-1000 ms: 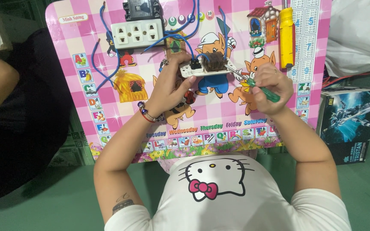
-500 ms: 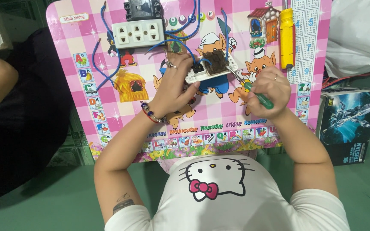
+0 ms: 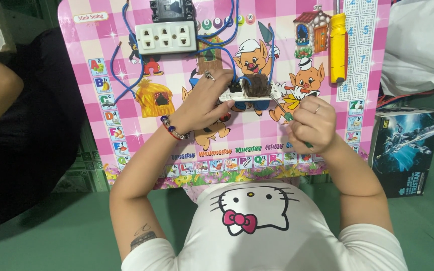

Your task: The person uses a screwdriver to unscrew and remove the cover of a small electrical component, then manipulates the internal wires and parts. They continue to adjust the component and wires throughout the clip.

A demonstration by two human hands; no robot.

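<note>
Switch plate (image 3: 249, 93) | left hand (image 3: 202, 108) clamped on it | right hand (image 3: 313, 125) gripping green screwdriver (image 3: 283, 111) | pink board (image 3: 126, 75)

The tabletop (image 3: 126, 95) is glossy printed laminate; the socket strip (image 3: 166, 38) at 12 o'clock is smooth white plastic, the screwdriver (image 3: 337, 47) yellow plastic with a metal shaft, the shirt (image 3: 257, 226) matt cloth.

Blue wires (image 3: 126, 75) and socket block (image 3: 166, 37) beyond switch plate (image 3: 249, 93)
</note>
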